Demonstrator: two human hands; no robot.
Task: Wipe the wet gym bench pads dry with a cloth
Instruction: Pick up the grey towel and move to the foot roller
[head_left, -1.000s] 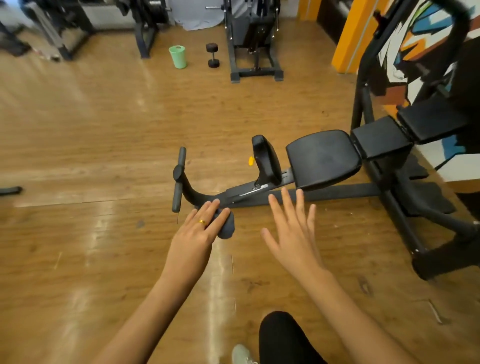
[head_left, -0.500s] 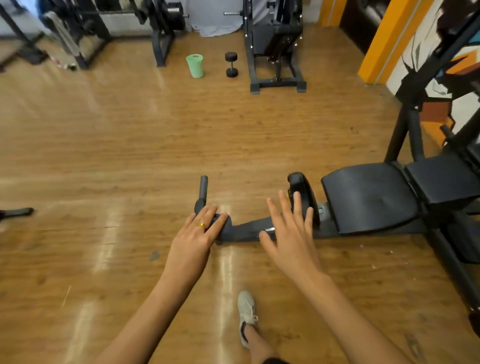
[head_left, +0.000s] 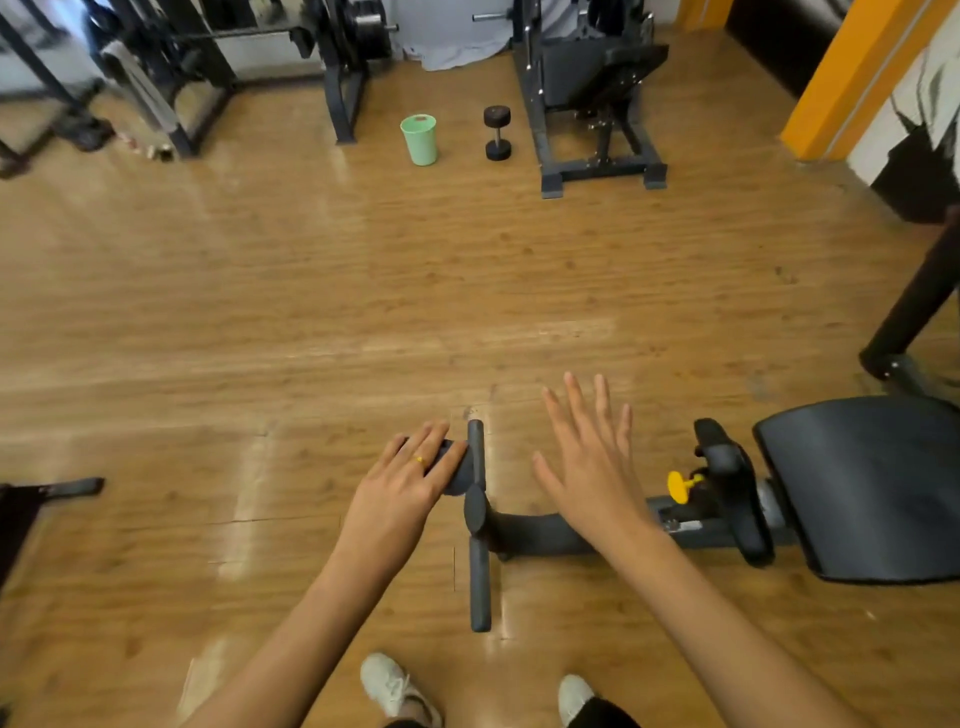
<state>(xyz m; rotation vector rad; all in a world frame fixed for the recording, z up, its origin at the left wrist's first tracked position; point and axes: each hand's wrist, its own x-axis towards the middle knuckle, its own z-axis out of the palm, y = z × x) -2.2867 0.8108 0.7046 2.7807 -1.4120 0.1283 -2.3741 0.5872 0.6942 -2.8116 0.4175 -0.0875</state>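
The person is standing over a low gym machine on the wooden floor (head_left: 311, 312), both arms reaching down. The left hand (head_left: 400, 493) is curling its fingers over a dark grey bundle, seemingly the cloth (head_left: 454, 470), and holding it just beside the upper end of the black crossbar (head_left: 479, 571). The right hand (head_left: 587, 467) is hanging open above the frame, fingers spread and gripping nothing. The big black seat pad (head_left: 857, 483) is lying well out to the right of the right hand, with a small upright pad (head_left: 727, 467) and a yellow knob (head_left: 683, 483) sitting between them; neither hand is touching a pad yet. I cannot make out any wetness on the pads from here. The cloth looks soft and light, so bunching it in the palm should be enough. The pads look firm and smooth, probably slick when damp, so I would be pressing flat along the top face while steadying the pad's near edge with the free hand.
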